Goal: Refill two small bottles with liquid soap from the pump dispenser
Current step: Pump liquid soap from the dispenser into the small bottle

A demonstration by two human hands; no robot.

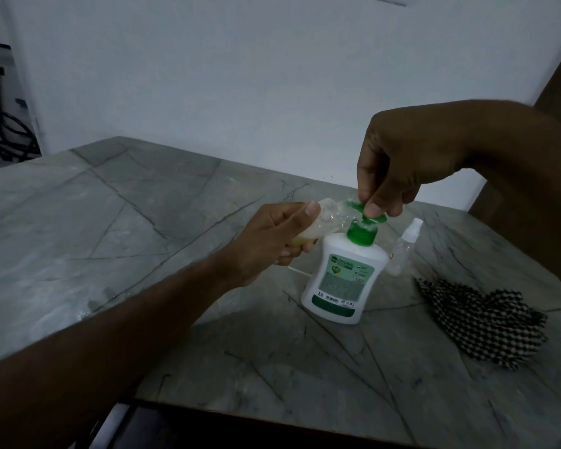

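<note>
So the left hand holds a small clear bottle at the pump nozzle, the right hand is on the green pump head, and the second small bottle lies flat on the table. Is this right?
Not quite. In the head view the second small bottle stands upright on the table, just behind the pump dispenser. The rest holds: the left hand holds the small clear bottle at the nozzle and the right hand is on the green pump head.

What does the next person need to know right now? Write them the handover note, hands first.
Left hand: grips a small clear bottle, tilted, its mouth held at the pump spout; some yellowish soap shows inside.
Right hand: fingers curled on the green pump head of the white soap dispenser, which stands on the marble table.
A second small bottle, spray cap on, stands behind the dispenser to its right; whether it holds soap cannot be told. A checked cloth lies further right.
Done: first bottle partly filled.
Left: finish it, cap it, then see to the second.
</note>
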